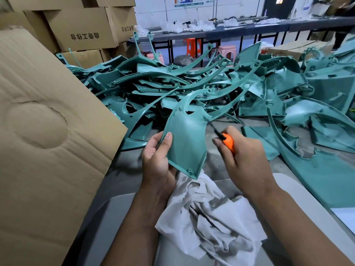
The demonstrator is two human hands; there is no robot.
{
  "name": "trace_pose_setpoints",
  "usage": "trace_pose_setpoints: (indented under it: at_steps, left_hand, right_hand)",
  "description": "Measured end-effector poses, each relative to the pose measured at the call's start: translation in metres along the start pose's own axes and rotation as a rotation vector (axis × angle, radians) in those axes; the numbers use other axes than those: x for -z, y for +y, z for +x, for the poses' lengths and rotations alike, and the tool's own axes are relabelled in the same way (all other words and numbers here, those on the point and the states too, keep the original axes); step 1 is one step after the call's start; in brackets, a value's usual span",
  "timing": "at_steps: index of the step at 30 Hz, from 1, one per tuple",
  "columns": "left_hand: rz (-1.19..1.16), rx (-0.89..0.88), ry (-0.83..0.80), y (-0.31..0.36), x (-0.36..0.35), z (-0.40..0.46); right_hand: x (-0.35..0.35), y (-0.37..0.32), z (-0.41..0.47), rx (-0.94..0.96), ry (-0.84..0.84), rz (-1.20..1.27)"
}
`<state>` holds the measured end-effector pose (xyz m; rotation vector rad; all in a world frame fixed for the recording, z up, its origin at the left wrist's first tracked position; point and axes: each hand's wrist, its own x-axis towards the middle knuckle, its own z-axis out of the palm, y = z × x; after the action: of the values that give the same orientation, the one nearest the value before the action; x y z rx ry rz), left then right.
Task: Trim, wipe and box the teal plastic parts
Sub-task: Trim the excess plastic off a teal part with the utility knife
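A grey, dull work surface (pixel 218 166) is seen running from the centre towards twelve o'clock. A large heap of teal moulded plastic parts (pixel 192 87) is piled directly on it, spread from ten o'clock round to three o'clock. Flat teal panels (pixel 326 177) are laid on it at four o'clock. A tall brown corrugated cardboard box (pixel 48 150) is placed at nine o'clock.

The left hand (pixel 157 160) grips a teal plastic part (pixel 185 141) by its left edge. The right hand (pixel 244 158) holds an orange-handled knife (pixel 227 142), its dark blade touching the part's right edge. Below both hands lies a white cloth (pixel 211 217); beyond the fingers, a pile of teal parts (pixel 192 83).
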<state>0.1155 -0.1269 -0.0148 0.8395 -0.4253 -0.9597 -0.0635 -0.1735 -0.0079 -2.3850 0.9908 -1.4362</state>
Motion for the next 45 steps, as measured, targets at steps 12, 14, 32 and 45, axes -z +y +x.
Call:
trace_pose_setpoints:
  at_steps: [12,14,32,45]
  left_hand:
    - [-0.021,-0.001,-0.004,0.009,0.001,-0.002]
    - [-0.015,0.008,-0.008,0.010,0.001,-0.003]
    - [0.098,-0.091,0.036,0.010,0.013,0.007]
    - [0.105,-0.061,0.017,0.012,0.012,0.008]
  right_hand:
    - [0.011,-0.004,-0.002,0.039,-0.405,0.333]
    - [0.014,-0.006,-0.003,0.038,-0.384,0.355]
    - [0.000,-0.011,0.000,0.017,-0.329,0.263]
    - [0.000,-0.002,-0.004,-0.106,-0.056,0.106]
